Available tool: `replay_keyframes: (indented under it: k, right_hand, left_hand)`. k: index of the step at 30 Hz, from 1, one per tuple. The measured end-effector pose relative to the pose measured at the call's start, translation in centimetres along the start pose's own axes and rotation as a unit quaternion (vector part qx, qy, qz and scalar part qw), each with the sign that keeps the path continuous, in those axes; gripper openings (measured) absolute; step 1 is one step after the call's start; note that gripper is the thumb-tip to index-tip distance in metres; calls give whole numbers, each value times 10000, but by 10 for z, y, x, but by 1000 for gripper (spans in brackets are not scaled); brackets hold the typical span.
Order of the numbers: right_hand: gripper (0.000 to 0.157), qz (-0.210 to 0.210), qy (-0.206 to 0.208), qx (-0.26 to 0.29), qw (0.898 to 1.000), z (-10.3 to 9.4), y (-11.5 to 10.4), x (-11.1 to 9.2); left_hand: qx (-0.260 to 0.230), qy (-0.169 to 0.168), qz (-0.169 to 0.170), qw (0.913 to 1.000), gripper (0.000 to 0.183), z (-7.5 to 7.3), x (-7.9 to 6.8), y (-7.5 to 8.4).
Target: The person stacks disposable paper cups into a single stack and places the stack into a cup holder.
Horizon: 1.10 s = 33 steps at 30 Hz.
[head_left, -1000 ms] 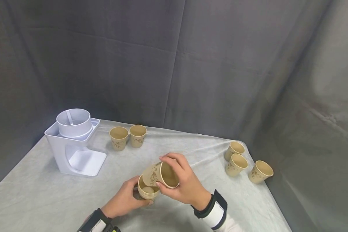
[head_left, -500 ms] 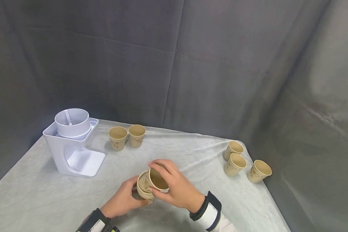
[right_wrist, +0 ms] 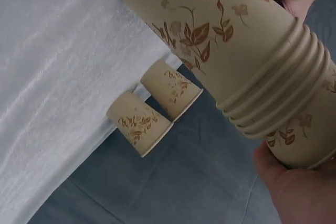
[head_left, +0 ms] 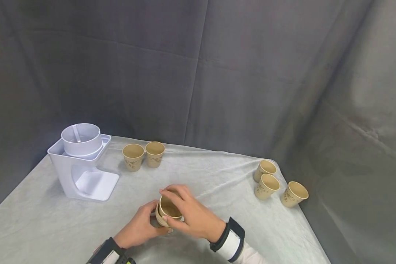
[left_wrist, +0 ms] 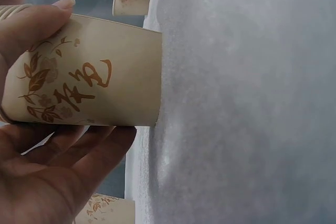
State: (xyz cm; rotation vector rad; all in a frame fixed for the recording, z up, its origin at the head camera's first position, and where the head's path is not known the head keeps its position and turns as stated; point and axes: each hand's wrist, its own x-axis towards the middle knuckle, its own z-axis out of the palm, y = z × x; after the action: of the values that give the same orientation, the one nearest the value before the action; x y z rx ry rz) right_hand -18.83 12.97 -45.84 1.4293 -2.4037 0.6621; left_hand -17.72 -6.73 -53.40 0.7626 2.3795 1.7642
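Note:
In the middle of the table my left hand (head_left: 140,225) grips a stack of nested beige paper cups (left_wrist: 110,82) with brown leaf print and lettering, its base close to the cloth. My right hand (head_left: 194,216) holds another paper cup (head_left: 169,207) near its rim, thumb on one side and fingers on the other. This cup sits partly inside the stack, mouth tilted toward the right. From the right wrist view, several rolled rims (right_wrist: 278,80) of the stack show below the held cup's printed wall (right_wrist: 307,135).
A white stand (head_left: 66,172) carrying a white round container (head_left: 82,141) is at the left. Two upright paper cups, one at the back left (head_left: 133,161) and its neighbour (head_left: 154,156), stand together. Three more paper cups (head_left: 266,187) are near the right edge. Grey curtains (head_left: 151,73) enclose the table.
My right hand has moved left and down, bringing its cup from above the stack's mouth to partly inside it. The left hand has stayed around the stack.

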Motion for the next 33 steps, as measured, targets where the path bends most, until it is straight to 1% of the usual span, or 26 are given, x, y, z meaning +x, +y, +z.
replay_keyframes:
  k: [5, 11, 18, 21, 26, 29, 31, 33]
  right_hand:
    - [56, 146, -19, 60, 9999, 6, -1, 0]
    - [55, 328, -77, -90, 9994, 10, -3, 2]
    - [52, 544, -489, -239, 9970, 14, -6, 1]
    - [51, 609, -564, -253, 9962, 15, -7, 1]
    - [53, 527, -518, -464, 9962, 18, -6, 1]
    - [57, 439, -503, -561, 9962, 20, -5, 1]
    - [61, 448, -521, -498, 9964, 19, -5, -1]
    - [64, 515, -525, -305, 9968, 19, -5, -4]
  left_hand:
    - [57, -16, 65, 10000, 64, 0, 0, -1]
    - [37, -19, 71, 10000, 65, 0, 1, -1]
    - [-29, -51, 139, 9999, 63, 0, 1, 0]
    - [-22, -36, 102, 9999, 64, 0, 1, 0]
    - [24, -40, 21, 10000, 66, -1, 1, -1]
    - [18, -67, -8, 10000, 66, -1, 2, -1]
    - [25, -72, -36, 10000, 68, -2, 2, -1]
    - [26, -63, -15, 10000, 68, -1, 1, -1]
